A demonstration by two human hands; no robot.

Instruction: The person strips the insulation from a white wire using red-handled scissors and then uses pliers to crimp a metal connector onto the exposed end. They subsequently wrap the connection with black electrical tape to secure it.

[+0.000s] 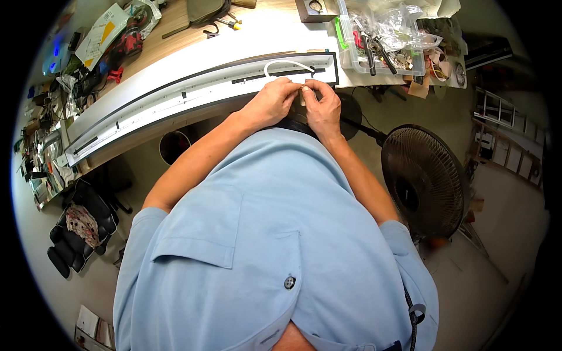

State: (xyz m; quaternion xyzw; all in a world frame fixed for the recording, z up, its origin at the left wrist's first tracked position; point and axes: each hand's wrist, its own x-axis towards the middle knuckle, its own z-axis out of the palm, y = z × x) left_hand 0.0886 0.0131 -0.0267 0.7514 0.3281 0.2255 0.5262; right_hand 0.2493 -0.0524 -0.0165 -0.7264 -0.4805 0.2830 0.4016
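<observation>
Both of my hands meet at the near edge of a long, narrow light housing (175, 96) with a black rim and a white inside. My left hand (270, 104) is closed in a pinch, its fingertips almost touching those of my right hand (324, 111). That hand pinches too, thumb against forefinger. Whatever sits between the fingertips is too small to name; a short pale piece shows just below them. Behind the fingers a white cable (287, 61) arches out of the housing, near a black strip (249, 78) lying inside it.
A clear plastic bin (383, 67) of tools and bags stands at the back right. On the bench's left lie a red power tool (132, 41) and clutter. A black fan (424, 181) stands close to my right arm. A bucket (174, 146) and black chair (85, 228) are at left.
</observation>
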